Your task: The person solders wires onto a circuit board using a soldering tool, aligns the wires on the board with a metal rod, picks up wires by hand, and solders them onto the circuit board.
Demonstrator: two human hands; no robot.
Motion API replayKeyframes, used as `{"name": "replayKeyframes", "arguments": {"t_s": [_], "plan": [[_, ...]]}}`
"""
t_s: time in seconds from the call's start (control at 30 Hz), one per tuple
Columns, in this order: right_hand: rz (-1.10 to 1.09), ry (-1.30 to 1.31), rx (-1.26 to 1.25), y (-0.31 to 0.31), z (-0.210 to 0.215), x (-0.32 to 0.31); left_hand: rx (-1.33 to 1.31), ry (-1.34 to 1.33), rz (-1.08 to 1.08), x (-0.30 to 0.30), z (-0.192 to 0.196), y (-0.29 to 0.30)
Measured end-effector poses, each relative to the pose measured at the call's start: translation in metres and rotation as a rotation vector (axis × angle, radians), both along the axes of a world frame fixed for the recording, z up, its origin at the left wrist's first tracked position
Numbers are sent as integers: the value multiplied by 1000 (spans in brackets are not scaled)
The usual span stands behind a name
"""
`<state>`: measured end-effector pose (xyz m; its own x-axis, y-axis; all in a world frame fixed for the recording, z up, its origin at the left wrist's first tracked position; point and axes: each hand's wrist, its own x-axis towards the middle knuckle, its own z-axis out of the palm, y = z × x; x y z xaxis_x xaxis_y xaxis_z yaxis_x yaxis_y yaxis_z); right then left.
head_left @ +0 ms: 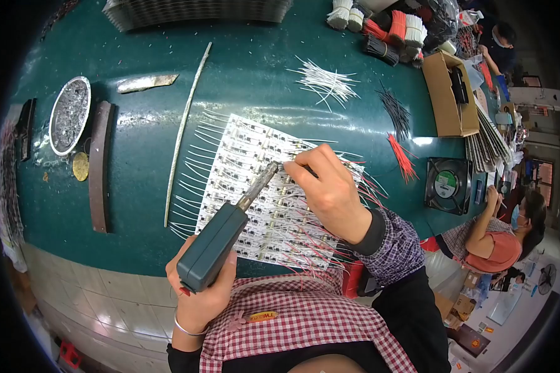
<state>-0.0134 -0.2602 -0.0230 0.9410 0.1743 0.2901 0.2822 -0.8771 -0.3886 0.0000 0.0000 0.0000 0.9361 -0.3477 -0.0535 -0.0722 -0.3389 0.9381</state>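
My left hand (pixel 208 289) is wrapped round the dark green body of a soldering gun (pixel 213 247). Its metal tip points up and right, over the middle of a white panel of circuit boards (pixel 230 180). Just right of that tip, my right hand (pixel 330 193) is closed in a pinch close to the panel's surface; what lies between the fingertips is too small to make out. Thin white wires (pixel 196 163) stick out along the panel's left side. Red and white wires (pixel 367 186) trail off its right side, partly hidden under my right hand.
Loose white wires (pixel 326 82), black wires (pixel 393 112) and red wires (pixel 402 158) lie beyond the panel. A cardboard box (pixel 440 93) and a fan (pixel 448 185) stand right. Left are a long rod (pixel 185 133), a brown strip (pixel 99 168) and an oval dish (pixel 55 133). Two people sit at right.
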Motion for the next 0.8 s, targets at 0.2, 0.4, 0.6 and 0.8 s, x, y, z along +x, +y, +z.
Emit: {"name": "replayKeyframes", "arguments": {"t_s": [0.2, 0.4, 0.6, 0.8], "plan": [[-12, 3, -1, 1, 1, -1, 0, 20, 97, -9, -3, 5], [-10, -37, -2, 2, 1, -3, 41, -105, 77, -13, -7, 9], [-13, -59, 21, 1, -1, -5, 5, -10, 137, -15, -5, 8], [-22, -38, 10, 2, -3, -4, -66, 49, 94, -10, -5, 3]]}}
